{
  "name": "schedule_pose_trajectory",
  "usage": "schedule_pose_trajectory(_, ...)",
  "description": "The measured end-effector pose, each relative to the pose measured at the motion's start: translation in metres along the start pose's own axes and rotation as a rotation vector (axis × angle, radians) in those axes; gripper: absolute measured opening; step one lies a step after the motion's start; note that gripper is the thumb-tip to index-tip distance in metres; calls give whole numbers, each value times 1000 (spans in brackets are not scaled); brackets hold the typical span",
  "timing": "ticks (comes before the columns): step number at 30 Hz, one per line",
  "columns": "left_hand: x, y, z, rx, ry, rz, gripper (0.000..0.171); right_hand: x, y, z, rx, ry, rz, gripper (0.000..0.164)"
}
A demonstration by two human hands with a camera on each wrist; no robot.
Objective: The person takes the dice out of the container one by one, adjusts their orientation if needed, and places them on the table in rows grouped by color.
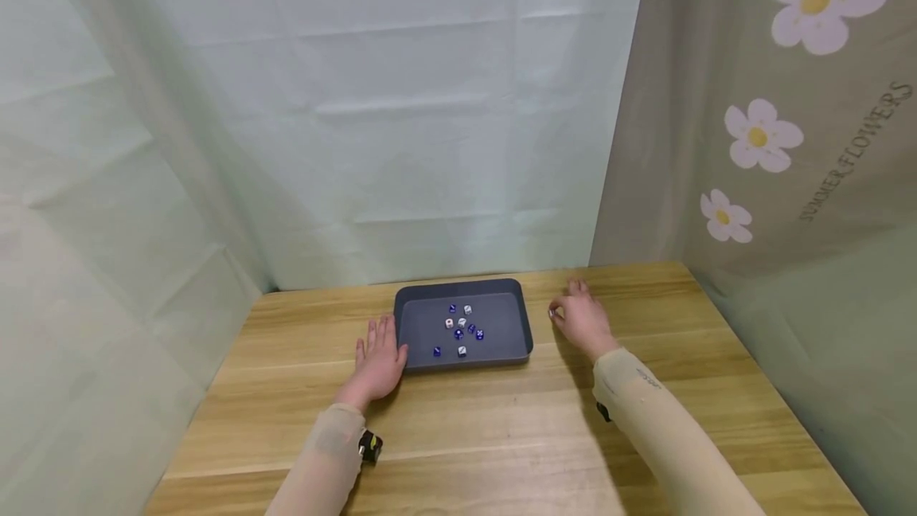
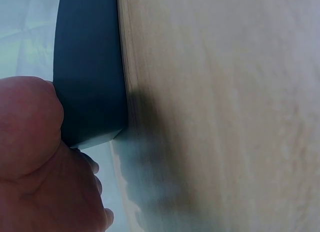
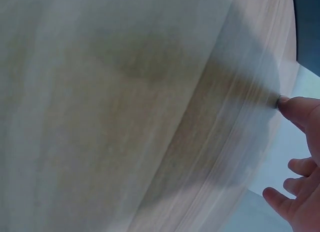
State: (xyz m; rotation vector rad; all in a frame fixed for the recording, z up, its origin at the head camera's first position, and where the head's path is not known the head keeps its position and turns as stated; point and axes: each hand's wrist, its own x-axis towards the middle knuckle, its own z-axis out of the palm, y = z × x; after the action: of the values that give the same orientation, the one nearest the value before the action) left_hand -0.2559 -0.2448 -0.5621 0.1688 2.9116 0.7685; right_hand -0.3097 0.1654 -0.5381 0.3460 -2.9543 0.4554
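A dark grey tray (image 1: pixel 510 345) lies on the wooden table, holding several small dice, some blue and some white. Among them are a white die (image 1: pixel 462 351) near the front and a blue die (image 1: pixel 437 351) to its left. My left hand (image 1: pixel 380 365) rests along the tray's left side, its fingers straight and its thumb against the edge. Right of the tray, my right hand (image 1: pixel 583 321) pinches a small die (image 1: pixel 551 314) between thumb and index finger, the other fingers spread. Mostly hidden by the fingertips, that die's face cannot be read.
The wooden table (image 1: pixel 473 444) reaches back to a pale hanging cloth (image 1: pixel 430 142). At the right hangs a curtain (image 1: pixel 659 142) printed with white flowers. A black wrist strap (image 1: pixel 370 447) shows at the left sleeve.
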Motion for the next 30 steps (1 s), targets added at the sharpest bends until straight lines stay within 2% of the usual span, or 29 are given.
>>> schedule_pose_trajectory(30, -5, -2, -3, -1, 9, -5, 75, -1, -6, -2, 47, -16, 16, 29)
